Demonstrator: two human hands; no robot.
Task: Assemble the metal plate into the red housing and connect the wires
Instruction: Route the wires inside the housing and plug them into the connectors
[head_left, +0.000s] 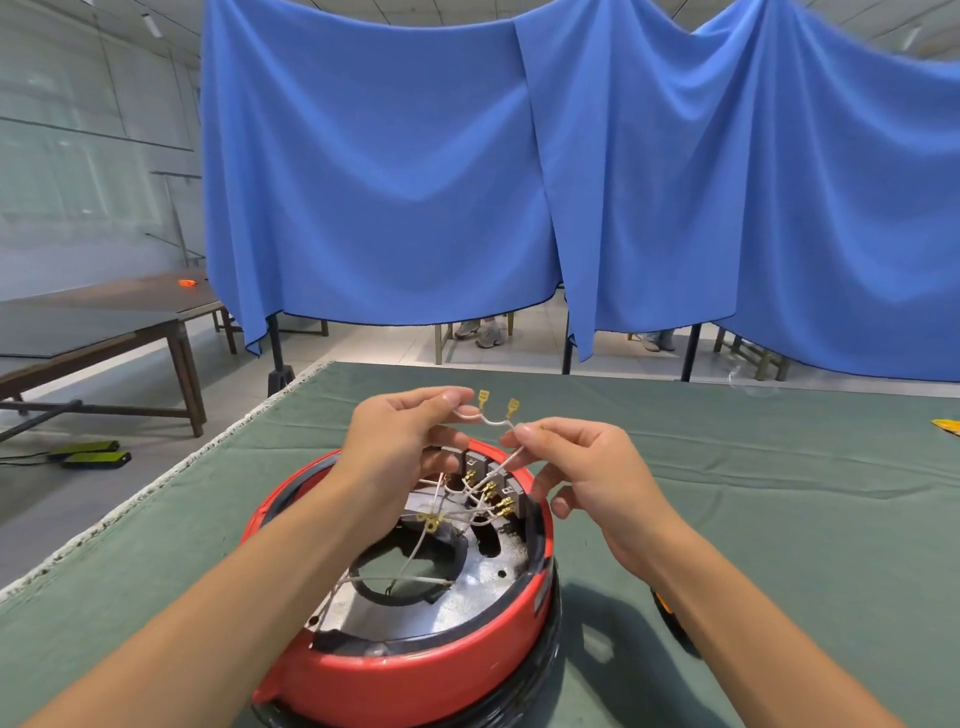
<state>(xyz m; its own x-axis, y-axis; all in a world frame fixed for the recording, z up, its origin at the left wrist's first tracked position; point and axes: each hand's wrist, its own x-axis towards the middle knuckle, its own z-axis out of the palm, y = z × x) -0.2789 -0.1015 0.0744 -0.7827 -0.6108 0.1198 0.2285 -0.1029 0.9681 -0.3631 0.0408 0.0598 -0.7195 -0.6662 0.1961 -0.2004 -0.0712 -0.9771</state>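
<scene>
Blue cloth (467, 171) hung behind the green-covered table (779, 467); dark wooden tables (104, 322) stood left on a pale floor (156, 415).

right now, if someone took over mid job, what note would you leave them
Left hand: pinches a white wire by one end, above the housing.
Right hand: pinches the same wire near its other end. Its two brass terminals are free, plugged into nothing.
Red housing sits on the green table. The metal plate already lies inside it.
Done: plate in; several wires sit on the terminal block.
Left: plug in the held wire; other wires lie loose across the plate, and whether they are connected I cannot tell.
</scene>
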